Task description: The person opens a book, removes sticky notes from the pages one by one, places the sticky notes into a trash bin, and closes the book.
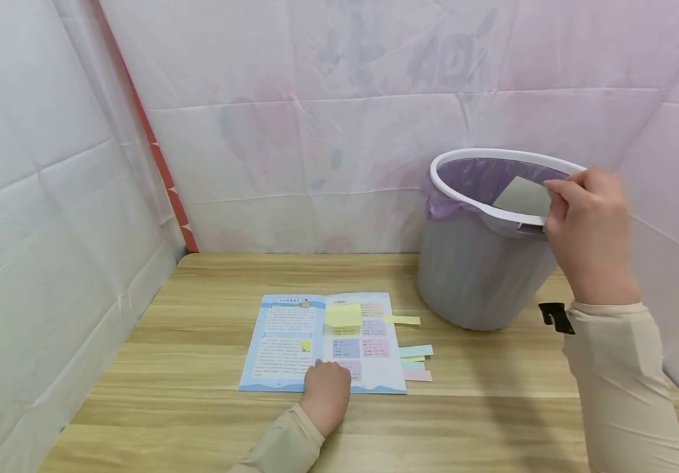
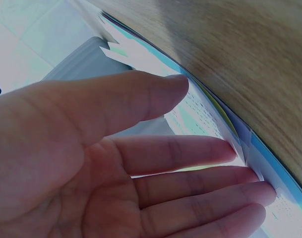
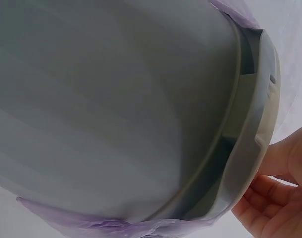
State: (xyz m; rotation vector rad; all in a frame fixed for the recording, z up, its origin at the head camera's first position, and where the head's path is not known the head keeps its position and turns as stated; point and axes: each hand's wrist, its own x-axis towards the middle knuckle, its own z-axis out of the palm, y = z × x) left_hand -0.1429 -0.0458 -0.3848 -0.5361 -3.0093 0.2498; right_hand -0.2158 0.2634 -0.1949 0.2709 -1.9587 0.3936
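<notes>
An open booklet (image 1: 282,338) lies flat on the wooden table, with a yellow sticky note (image 1: 343,316) on its right page. My left hand (image 1: 327,391) rests at the booklet's lower edge near the fold; in the left wrist view its fingers are extended, fingertips at the pages. Over at the right stands a grey trash bin (image 1: 475,282). My right hand (image 1: 593,230) is at the bin's right rim and pinches a pale sticky note (image 1: 519,196) over the opening. In the right wrist view the bin's rim hides that note and the fingertips.
Coloured index tabs (image 1: 416,351) stick out past the booklet's right edge. A purple bin liner (image 1: 445,205) folds over the bin's white rim (image 1: 501,152). Pale sheeting (image 1: 315,144) hangs behind the table (image 1: 197,420) and along both sides.
</notes>
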